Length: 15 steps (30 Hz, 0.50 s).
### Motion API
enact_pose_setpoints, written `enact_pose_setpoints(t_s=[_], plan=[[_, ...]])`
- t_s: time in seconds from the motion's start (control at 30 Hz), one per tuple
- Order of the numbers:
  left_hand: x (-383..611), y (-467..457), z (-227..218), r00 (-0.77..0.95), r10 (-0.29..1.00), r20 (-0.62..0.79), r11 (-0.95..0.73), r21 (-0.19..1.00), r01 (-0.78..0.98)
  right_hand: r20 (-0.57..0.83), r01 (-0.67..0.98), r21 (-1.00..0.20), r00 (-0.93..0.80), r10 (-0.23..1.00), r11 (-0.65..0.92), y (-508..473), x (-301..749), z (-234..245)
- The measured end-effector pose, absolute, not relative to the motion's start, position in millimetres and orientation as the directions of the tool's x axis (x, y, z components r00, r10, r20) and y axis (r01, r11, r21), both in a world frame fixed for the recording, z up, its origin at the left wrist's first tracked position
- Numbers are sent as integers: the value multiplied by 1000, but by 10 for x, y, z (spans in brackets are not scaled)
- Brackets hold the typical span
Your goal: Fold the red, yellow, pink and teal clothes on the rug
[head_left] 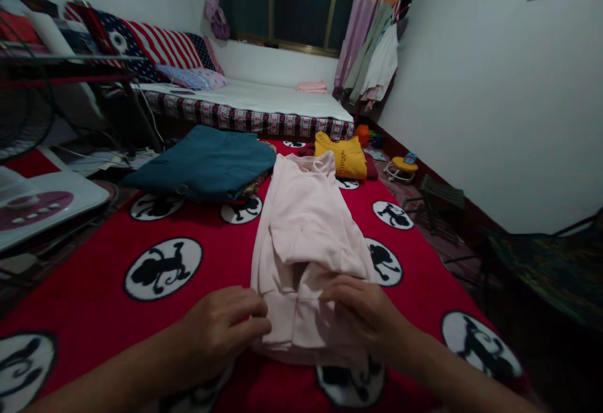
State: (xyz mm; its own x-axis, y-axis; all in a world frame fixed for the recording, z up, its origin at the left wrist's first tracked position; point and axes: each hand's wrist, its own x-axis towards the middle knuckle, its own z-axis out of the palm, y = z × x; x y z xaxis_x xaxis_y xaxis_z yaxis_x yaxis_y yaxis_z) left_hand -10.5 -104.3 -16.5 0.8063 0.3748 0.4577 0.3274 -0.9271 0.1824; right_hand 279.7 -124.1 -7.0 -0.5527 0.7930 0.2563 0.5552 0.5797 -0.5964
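Observation:
A pale pink sweatshirt [306,212] lies lengthwise in front of me, its neckline at the far end and its hem close to me. Its sides are folded inward, and a sleeve with a cuff lies over the lower part. My left hand [230,322] is closed on the near left edge beside the hem, thumb and fingers close together. Over on the right, my right hand [360,309] grips the fabric near the cuff, its fingertips bent onto the cloth. Part of the hem's right side is hidden under that hand.
Beneath is a red blanket [221,253] with black-and-white monkey circles. Teal folded clothing [207,161] sits far left, a yellow folded garment [343,155] far right. Beyond stands a bed [264,95]. A small stool [401,165] and a folding stool [440,193] are at right.

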Motion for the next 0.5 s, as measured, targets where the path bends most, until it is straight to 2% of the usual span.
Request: enact_pose_setpoints(t_s=[0.1,0.17,0.23,0.33,0.4,0.5], plan=[[-252,-714,-130,753,425,503,-890,81,449,331,675,-380,-539,774,633,-1074,3304,-98],[-292,-457,-139,777,451,440,-867,7,499,305,744,-205,-568,764,635,-944,3609,-144],[-266,-243,-148,834,429,346,-884,-27,466,243,750,-111,-615,750,652,-854,3802,-195],[-139,-94,-98,927,305,217,-951,20,308,162,711,-99,-678,716,696,-816,3857,-227],[-47,-95,-26,967,215,138,-975,83,205,132,679,-123,-712,690,724,-823,3784,-210],[52,-130,54,986,148,74,-974,184,133,86,620,-179,-764,640,764,-800,3631,-199]])
